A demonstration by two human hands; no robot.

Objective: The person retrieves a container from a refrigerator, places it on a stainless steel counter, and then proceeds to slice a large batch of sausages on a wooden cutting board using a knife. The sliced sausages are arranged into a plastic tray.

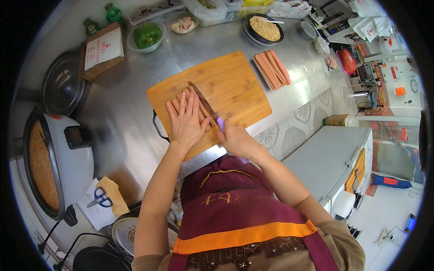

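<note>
Several sausages (203,113) lie side by side on a wooden cutting board (234,78). My left hand (187,123) rests flat across them, fingers slightly spread, holding them down and hiding part of them. In my right hand (240,139) is the purple handle of a kitchen knife (205,101). Its long blade runs along the right side of the sausages, with the tip near their far ends. Whether the blade touches the outermost sausage is hard to tell. Past the board's right edge, a plastic tray holds more long sausage pieces (271,69).
A black bowl of chopped nuts or grain (264,29) with a white spoon stands at the back. Left of it are a bowl with green pepper (147,35), a cardboard box (103,50) and a large rice cooker (76,162). Scissors (101,199) lie near left. A white chest freezer (325,162) is at right.
</note>
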